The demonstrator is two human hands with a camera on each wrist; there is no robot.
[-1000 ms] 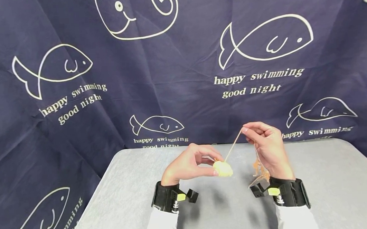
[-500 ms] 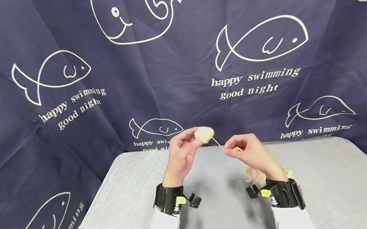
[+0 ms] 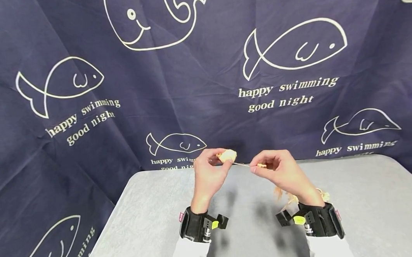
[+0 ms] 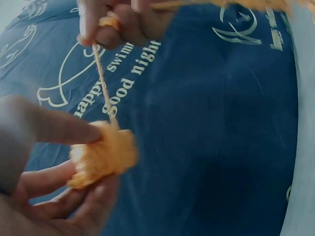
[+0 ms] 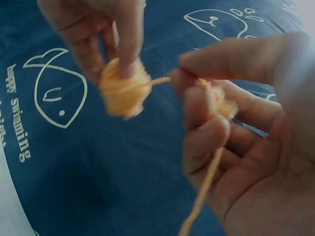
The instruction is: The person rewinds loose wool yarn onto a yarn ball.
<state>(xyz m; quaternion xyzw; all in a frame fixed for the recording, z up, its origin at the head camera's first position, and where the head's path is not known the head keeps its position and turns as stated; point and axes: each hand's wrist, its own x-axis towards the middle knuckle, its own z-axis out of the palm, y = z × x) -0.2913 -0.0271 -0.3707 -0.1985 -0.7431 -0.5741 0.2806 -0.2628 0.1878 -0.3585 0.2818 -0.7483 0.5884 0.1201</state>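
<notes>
Two hands are working above the far edge of a grey table (image 3: 133, 210) in the head view. The left hand (image 3: 208, 175) is pinching a small yarn ball (image 3: 227, 155) at its fingertips, raised in front of the navy fish-printed curtain (image 3: 86, 111). The right hand (image 3: 281, 173) is pinching the yarn strand (image 3: 242, 164) that is running taut from the ball, with a loose tangle of yarn (image 3: 291, 196) trailing behind its wrist toward the table; how much of that tangle is lying on the table is hidden by the forearm.

From the left wrist camera, the yarn ball (image 4: 102, 158) is sitting between the left thumb and curled fingers (image 4: 59, 196), and the strand (image 4: 102, 83) is climbing to the right hand (image 4: 123, 19), which is cut off at the top edge. The wraps on the ball are showing here, though blurred.

From the right wrist camera, the right hand (image 5: 246, 142) is curling its fingers round the strand (image 5: 204, 196), which is passing through the palm and hanging down. The left hand (image 5: 98, 29) is gripping the ball (image 5: 124, 91) from above, blurred and partly cropped.
</notes>
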